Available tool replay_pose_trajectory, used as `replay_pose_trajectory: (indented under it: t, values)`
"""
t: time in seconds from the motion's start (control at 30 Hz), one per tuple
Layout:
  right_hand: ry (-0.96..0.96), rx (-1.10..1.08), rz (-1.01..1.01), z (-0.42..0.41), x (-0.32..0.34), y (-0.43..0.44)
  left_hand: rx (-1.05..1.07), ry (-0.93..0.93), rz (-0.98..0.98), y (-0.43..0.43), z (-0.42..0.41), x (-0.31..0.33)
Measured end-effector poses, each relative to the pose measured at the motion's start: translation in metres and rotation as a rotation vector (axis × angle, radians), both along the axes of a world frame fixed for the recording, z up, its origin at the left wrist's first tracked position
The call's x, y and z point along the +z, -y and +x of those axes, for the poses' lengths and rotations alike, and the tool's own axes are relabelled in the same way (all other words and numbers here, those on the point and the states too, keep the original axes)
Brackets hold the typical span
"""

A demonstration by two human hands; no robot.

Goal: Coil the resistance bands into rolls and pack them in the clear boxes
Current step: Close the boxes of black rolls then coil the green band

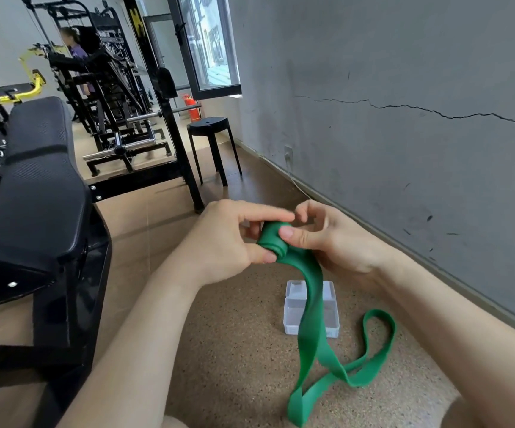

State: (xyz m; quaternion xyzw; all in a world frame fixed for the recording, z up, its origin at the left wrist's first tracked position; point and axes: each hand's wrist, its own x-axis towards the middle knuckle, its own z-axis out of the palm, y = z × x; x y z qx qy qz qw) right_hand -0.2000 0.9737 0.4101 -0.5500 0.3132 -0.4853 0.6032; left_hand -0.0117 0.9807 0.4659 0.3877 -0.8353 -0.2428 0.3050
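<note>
Left hand (228, 242) and right hand (336, 242) pinch the coiled end of the green band (310, 335) above the clear box (330, 319) on the speckled floor (234, 350), near the cracked wall (404, 149).

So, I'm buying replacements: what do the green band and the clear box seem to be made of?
Green band: probably rubber or latex, matte; it drapes limply and rolls tight between the left hand and right hand. Clear box: likely hard plastic, smooth; the floor shows through its straight moulded walls.

Speckled brown floor (234, 350), bearing a clear box (291, 316), trailing loop of green band (301, 409) nearby, black stool (208, 123) farther back.
</note>
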Motion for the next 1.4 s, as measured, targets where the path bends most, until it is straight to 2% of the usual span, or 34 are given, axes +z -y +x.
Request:
replay_pose_trajectory:
  t: [0.17, 0.27, 0.47, 0.63, 0.73, 0.8, 0.83, 0.9, 1.03, 1.1, 1.17, 1.27, 1.4]
  values:
    - [0.207, 0.089, 0.046, -0.003, 0.007, -0.007, -0.22, -0.472, 0.35, 0.006, -0.003, -0.014]
    - [0.22, 0.149, 0.039, -0.003, 0.006, -0.005, -0.227, -0.571, 0.369, 0.008, -0.008, -0.016]
    - [0.063, 0.233, 0.157, -0.013, 0.007, -0.006, -0.158, -0.405, 0.217, 0.001, -0.005, -0.002]
    - [-0.096, 0.162, 0.17, -0.015, 0.02, -0.013, -0.115, -0.21, 0.188, -0.008, -0.007, 0.007]
    - [-0.319, 0.031, 0.021, -0.013, 0.019, -0.014, -0.031, 0.016, 0.07, -0.012, -0.01, 0.008]
    - [-0.358, -0.036, -0.077, -0.01, 0.015, -0.012, -0.023, 0.185, -0.047, -0.011, -0.011, 0.007]
    - [-0.339, -0.054, -0.096, -0.009, 0.013, -0.011, -0.026, 0.206, -0.072, -0.01, -0.011, 0.006]
    - [-0.204, -0.035, -0.081, -0.011, 0.013, -0.009, -0.021, 0.103, -0.037, -0.007, -0.012, 0.003]
    - [0.226, 0.198, 0.02, -0.013, 0.013, -0.009, -0.224, -0.372, 0.322, 0.001, -0.007, -0.006]
    - [0.32, 0.276, 0.028, -0.011, 0.014, -0.01, -0.27, -0.508, 0.416, 0.003, -0.007, -0.01]
    - [0.339, 0.293, 0.042, -0.009, 0.013, -0.01, -0.26, -0.556, 0.406, 0.003, -0.009, -0.01]
    - [0.209, 0.221, 0.031, -0.011, 0.017, -0.012, -0.135, -0.454, 0.265, 0.0, -0.008, -0.004]
    - [-0.282, -0.104, -0.213, -0.022, 0.033, -0.021, 0.132, -0.129, 0.013, -0.007, -0.006, 0.005]
